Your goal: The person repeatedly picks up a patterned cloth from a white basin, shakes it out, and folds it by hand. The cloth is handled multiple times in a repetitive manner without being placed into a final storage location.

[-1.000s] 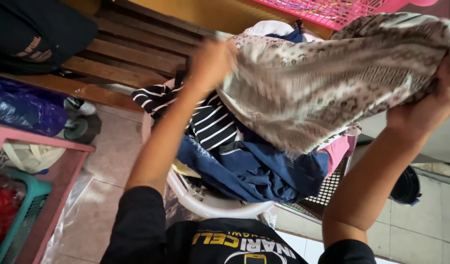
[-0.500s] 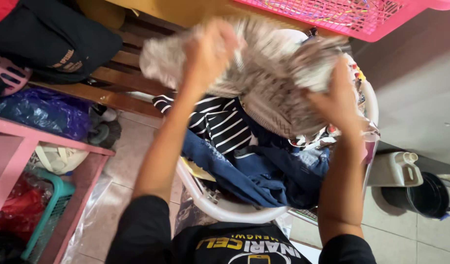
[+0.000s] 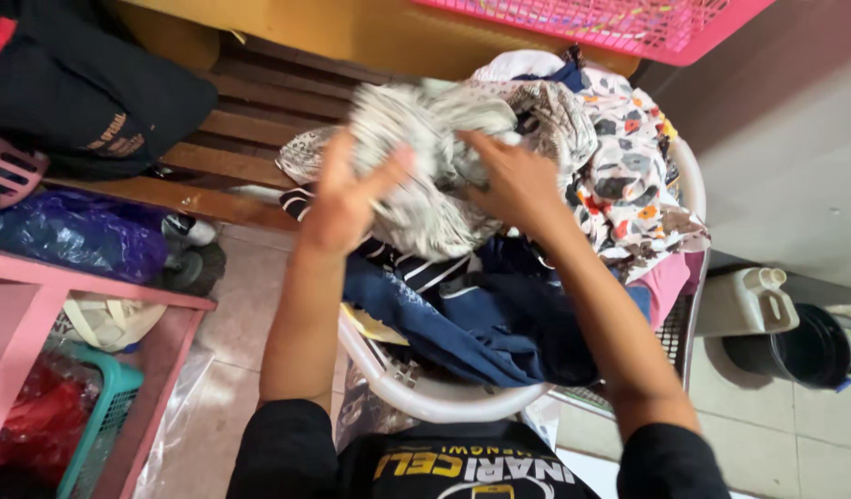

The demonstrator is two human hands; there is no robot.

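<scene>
My left hand [image 3: 344, 196] and my right hand [image 3: 510, 181] both grip a grey and white patterned cloth [image 3: 423, 157], bunched up between them. The cloth hangs just above a white laundry basket [image 3: 416, 397] piled with clothes. In the pile lie a black and white striped top [image 3: 416, 268], dark blue garments [image 3: 481, 323] and a white cloth with coloured blotches [image 3: 629, 176].
A pink mesh basket [image 3: 629, 23] sits on the yellow surface behind. A wooden slatted bench [image 3: 231, 139] with a black bag [image 3: 83, 102] is at the left. A pink rack [image 3: 37, 305] with a teal basket stands lower left. A white jug [image 3: 744, 300] and black bucket [image 3: 804, 346] are on the right.
The cloth was spread wide between my raised hands a second ago. My hands have come together and lowered, and the cloth is now bunched between them over the basket.
</scene>
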